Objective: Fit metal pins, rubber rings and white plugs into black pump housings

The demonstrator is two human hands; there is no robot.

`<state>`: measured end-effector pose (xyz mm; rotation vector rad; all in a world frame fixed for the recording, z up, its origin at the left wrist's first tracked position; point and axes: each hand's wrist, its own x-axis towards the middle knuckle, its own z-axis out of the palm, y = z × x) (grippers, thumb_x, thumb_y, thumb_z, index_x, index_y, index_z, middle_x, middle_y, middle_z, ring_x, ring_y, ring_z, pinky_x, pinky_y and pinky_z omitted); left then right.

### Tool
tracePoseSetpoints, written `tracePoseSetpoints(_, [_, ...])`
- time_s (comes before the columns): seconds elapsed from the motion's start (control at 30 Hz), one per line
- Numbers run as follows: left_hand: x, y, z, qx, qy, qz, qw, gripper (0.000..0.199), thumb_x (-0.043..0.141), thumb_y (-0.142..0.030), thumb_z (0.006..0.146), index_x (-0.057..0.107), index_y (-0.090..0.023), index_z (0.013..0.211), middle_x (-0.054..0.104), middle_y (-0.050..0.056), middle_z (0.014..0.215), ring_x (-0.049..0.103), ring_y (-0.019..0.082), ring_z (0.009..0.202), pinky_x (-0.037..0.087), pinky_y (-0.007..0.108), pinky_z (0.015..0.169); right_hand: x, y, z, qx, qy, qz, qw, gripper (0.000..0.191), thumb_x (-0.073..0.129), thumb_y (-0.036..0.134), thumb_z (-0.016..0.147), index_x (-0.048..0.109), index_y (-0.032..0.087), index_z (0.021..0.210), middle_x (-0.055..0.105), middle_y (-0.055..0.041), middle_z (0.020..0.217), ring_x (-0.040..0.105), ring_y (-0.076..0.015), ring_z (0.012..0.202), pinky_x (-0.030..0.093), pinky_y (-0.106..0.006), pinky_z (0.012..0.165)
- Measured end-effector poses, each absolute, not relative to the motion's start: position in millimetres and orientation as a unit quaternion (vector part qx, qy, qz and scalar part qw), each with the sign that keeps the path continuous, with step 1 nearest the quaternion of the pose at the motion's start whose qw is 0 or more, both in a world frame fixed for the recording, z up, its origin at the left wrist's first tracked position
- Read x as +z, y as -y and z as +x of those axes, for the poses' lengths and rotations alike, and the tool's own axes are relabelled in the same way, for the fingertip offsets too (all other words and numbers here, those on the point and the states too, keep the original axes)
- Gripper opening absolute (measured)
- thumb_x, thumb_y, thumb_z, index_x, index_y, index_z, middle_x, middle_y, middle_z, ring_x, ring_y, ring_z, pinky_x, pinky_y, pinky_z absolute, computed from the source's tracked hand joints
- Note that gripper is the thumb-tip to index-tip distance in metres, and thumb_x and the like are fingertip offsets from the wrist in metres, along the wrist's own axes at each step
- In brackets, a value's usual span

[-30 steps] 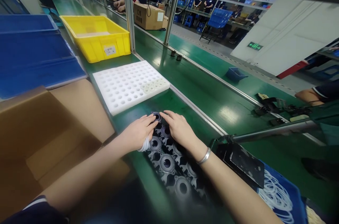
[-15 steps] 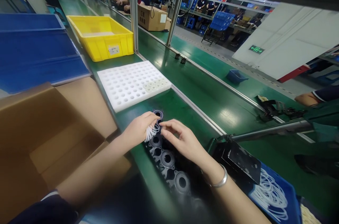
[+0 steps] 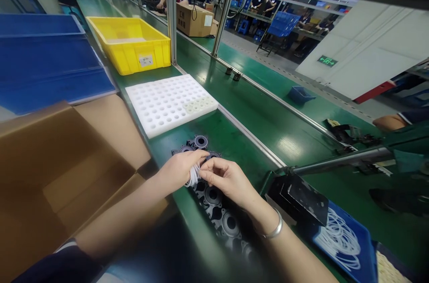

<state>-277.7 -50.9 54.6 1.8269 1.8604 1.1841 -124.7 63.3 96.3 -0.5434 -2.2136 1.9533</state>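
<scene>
My left hand (image 3: 182, 168) is closed around a bundle of thin white rings (image 3: 193, 176), which hang below its fingers. My right hand (image 3: 226, 178) meets it from the right, thumb and fingertips pinched together at the edge of the bundle, apparently on one ring. Both hands are over a row of dark round metal housings (image 3: 230, 223) with central bores, lying on the green bench. One housing (image 3: 201, 141) shows beyond the fingers; others are partly covered by my hands. A silver bracelet circles my right wrist.
A white foam tray (image 3: 157, 102) with rows of holes lies ahead, before a yellow bin (image 3: 134, 57). On the left stands an open cardboard box (image 3: 77, 171). More white rings fill a blue bin (image 3: 363, 247) at right, beside a black box (image 3: 298, 198). Co-workers sit farther off.
My right hand has closed its fingers into a pinch against the ring bundle. Both hands have come slightly nearer, uncovering more housings at the far end of the row.
</scene>
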Motion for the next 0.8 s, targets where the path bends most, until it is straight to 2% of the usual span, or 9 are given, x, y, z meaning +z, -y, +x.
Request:
tracePoseSetpoints(0.13, [55.7, 53.4, -276.3, 0.412, -0.629, 0.643, 0.143, 0.029, 0.045, -0.027, 0.1, 0.057, -0.02, 0.125, 0.072, 0.006, 0.112, 0.07, 0.02, 0.096, 0.055, 0.029, 0.082, 93.9, -65.2, -122.9, 0.683, 0.698, -0.204, 0.07, 0.032, 0.074, 0.047, 0.081, 0.065, 0.017, 0.08, 0.057, 0.0032, 0.065, 0.049, -0.0102, 0.059, 0.04, -0.024, 0.059])
tracePoseSetpoints(0.3, [56.1, 56.9, -278.6, 0.413, -0.621, 0.64, 0.181, 0.027, 0.044, -0.028, 0.1, 0.059, -0.02, 0.122, 0.072, 0.006, 0.109, 0.069, 0.019, 0.092, 0.055, 0.029, 0.079, 94.6, -68.0, -118.7, 0.656, 0.715, -0.217, 0.1, 0.034, 0.072, 0.05, 0.082, 0.065, 0.017, 0.077, 0.056, 0.0029, 0.064, 0.049, -0.0107, 0.059, 0.039, -0.024, 0.058])
tracePoseSetpoints(0.47, [55.5, 63.2, -274.3, 0.477, -0.583, 0.571, 0.327, 0.028, 0.042, -0.035, 0.102, 0.064, -0.018, 0.102, 0.069, 0.003, 0.083, 0.068, 0.014, 0.07, 0.055, 0.024, 0.066, 97.6, -68.3, -115.9, 0.621, 0.734, -0.232, 0.145, 0.035, 0.071, 0.051, 0.082, 0.062, 0.019, 0.075, 0.053, 0.0033, 0.063, 0.045, -0.0108, 0.058, 0.038, -0.023, 0.055])
tracePoseSetpoints(0.67, [45.8, 68.6, -270.8, 0.531, -0.552, 0.492, 0.415, 0.034, 0.046, -0.037, 0.1, 0.059, -0.017, 0.126, 0.068, 0.004, 0.088, 0.071, 0.015, 0.069, 0.058, 0.026, 0.065, 92.4, -72.0, -117.3, 0.584, 0.74, -0.267, 0.2, 0.036, 0.068, 0.053, 0.083, 0.062, 0.018, 0.075, 0.05, 0.0034, 0.059, 0.041, -0.0105, 0.054, 0.035, -0.023, 0.052])
tracePoseSetpoints(0.73, [45.5, 70.4, -273.4, 0.539, -0.535, 0.466, 0.454, 0.036, 0.051, -0.039, 0.098, 0.061, -0.016, 0.124, 0.07, 0.006, 0.087, 0.072, 0.017, 0.069, 0.06, 0.029, 0.065, 87.2, -79.1, -117.5, 0.568, 0.738, -0.284, 0.226, 0.036, 0.067, 0.053, 0.084, 0.062, 0.018, 0.075, 0.051, 0.0033, 0.059, 0.042, -0.0108, 0.054, 0.036, -0.024, 0.053])
tracePoseSetpoints(0.8, [47.5, 73.4, -277.2, 0.554, -0.515, 0.433, 0.49, 0.034, 0.06, -0.041, 0.093, 0.068, -0.013, 0.112, 0.072, 0.008, 0.085, 0.073, 0.019, 0.07, 0.061, 0.032, 0.066, 79.1, -90.3, -117.3, 0.537, 0.753, -0.304, 0.227, 0.037, 0.065, 0.054, 0.084, 0.063, 0.018, 0.074, 0.052, 0.0025, 0.06, 0.044, -0.0118, 0.055, 0.037, -0.024, 0.054])
